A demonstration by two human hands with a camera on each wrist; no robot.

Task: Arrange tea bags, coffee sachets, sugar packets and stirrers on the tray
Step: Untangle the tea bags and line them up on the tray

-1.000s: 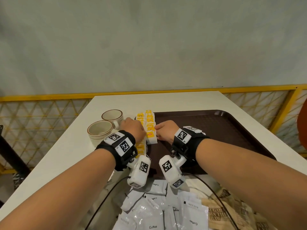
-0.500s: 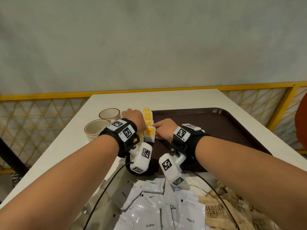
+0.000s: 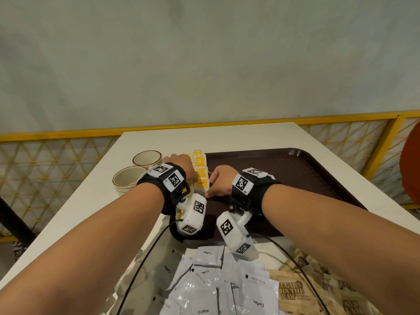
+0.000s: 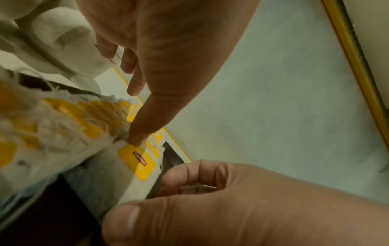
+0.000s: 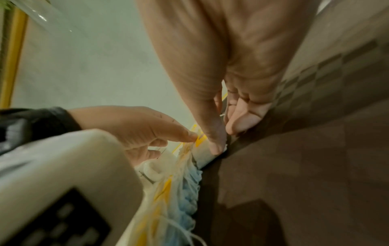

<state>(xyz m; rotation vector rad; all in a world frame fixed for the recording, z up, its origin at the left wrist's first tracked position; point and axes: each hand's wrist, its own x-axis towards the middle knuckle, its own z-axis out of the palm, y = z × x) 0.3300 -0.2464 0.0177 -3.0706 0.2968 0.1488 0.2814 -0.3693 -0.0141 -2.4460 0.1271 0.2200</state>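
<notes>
A row of white tea bags with yellow tags (image 3: 200,176) stands along the left edge of the brown tray (image 3: 295,178). My left hand (image 3: 179,163) is on the row's left side, beside the cups. In the left wrist view its fingers are straight and one fingertip presses on the tea bags (image 4: 134,159). My right hand (image 3: 218,180) is on the row's right side, over the tray. In the right wrist view the right hand (image 5: 226,139) has its thumb and fingertips against the nearest tea bag (image 5: 202,153), down on the tray (image 5: 294,166). Neither hand lifts anything.
Two cream cups (image 3: 147,159) (image 3: 129,178) stand left of the tray. White coffee sachets (image 3: 216,287) and brown sugar packets (image 3: 295,289) lie in heaps at the near edge of the white table (image 3: 250,135). A yellow railing (image 3: 341,117) runs behind.
My left hand has slid a little farther along the row of tea bags. My right hand stays at the row's near end.
</notes>
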